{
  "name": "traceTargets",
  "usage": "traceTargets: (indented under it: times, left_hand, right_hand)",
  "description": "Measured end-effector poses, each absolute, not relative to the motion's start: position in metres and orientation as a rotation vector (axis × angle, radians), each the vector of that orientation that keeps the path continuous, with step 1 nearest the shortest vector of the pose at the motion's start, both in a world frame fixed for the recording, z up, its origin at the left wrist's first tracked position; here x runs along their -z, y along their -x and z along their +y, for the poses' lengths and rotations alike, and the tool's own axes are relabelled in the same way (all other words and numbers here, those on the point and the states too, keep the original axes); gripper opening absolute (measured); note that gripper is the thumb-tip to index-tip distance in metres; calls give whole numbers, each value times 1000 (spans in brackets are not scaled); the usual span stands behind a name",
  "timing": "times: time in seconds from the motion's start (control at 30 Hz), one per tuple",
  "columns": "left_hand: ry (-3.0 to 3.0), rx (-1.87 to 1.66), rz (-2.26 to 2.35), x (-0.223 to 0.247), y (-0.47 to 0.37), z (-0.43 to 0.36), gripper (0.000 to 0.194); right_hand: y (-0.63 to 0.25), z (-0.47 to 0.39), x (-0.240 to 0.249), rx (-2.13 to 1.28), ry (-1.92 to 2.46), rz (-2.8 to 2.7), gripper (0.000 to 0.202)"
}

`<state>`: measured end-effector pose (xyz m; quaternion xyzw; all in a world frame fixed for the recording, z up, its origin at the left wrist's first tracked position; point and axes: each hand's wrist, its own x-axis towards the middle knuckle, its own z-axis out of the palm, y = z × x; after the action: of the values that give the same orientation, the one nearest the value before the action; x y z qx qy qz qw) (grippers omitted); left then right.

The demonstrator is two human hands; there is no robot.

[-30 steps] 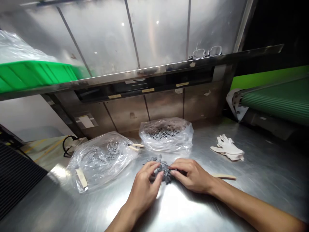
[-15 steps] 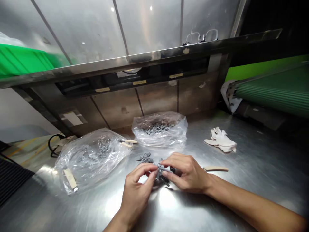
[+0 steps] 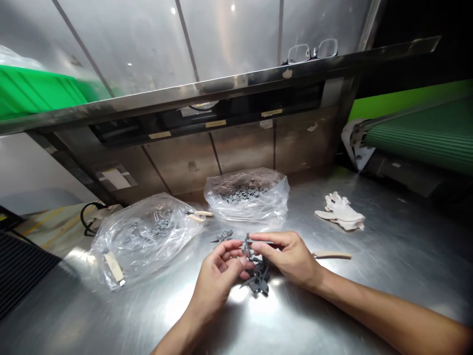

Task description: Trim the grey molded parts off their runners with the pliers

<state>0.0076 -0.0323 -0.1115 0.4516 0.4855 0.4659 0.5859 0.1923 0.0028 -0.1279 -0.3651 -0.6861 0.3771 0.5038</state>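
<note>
Head view: the right hand [image 3: 297, 256] pinches a slim grey piece [image 3: 247, 243] above the metal table [image 3: 314, 320]. The left hand [image 3: 216, 278] is curled narrow against it; I can't tell if it grips. Near side: dark grey pile [image 3: 260, 282], unbagged. Beyond: smaller grey cluster [image 3: 223, 236], also out on the metal. Rear bag [image 3: 247, 213] and left bag [image 3: 129, 264] already contain small grey bits. I judge the handwork partway: one piece in hand, pile and cluster left.
</note>
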Motion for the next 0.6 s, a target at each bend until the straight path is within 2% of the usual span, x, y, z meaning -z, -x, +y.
traceTargets:
  times: [0.33, 0.5, 0.6]
  left_hand:
    - [-1024, -1091, 1044, 118, -9, -33, 27]
    - [-953, -1053, 1013, 120, -6, -30, 29]
    - [-971, -1067, 1036, 119, -5, -31, 24]
  right_hand:
    - [-193, 0, 125, -927, 886, -1673, 24]
    - [-195, -1, 121, -975, 935, -1707, 23]
    - [-197, -3, 118, -1001, 956, -1750, 22]
